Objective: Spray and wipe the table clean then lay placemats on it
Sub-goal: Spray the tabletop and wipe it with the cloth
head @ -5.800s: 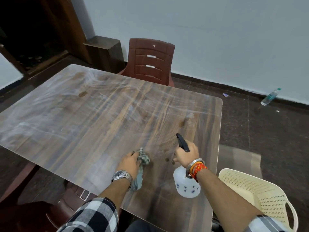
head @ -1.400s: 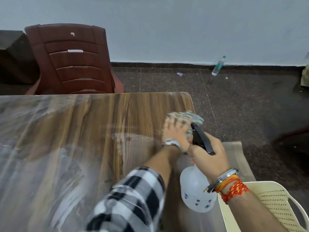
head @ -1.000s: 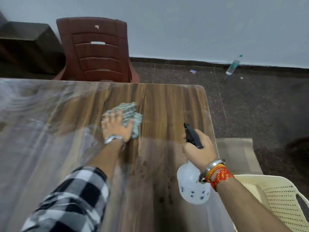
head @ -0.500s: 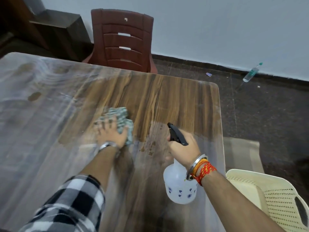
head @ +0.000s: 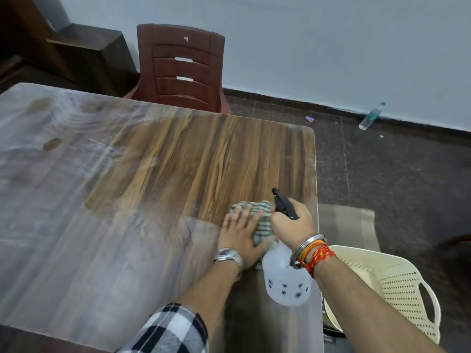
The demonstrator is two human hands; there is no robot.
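Wiping near the table's [head: 178,161] right edge.
Left hand [head: 239,233], flat, presses the striped cloth [head: 263,225] there; right hand [head: 293,222] grips the spray bottle [head: 285,281] just beside. Overlapping strokes toward the hazy left side should serve.

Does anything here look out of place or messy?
Yes. A plastic bottle lies on the floor by the wall, with a scrap of litter nearby. The table is hazy with whitish smears and has a brown spot on its left; its far right part looks clean.
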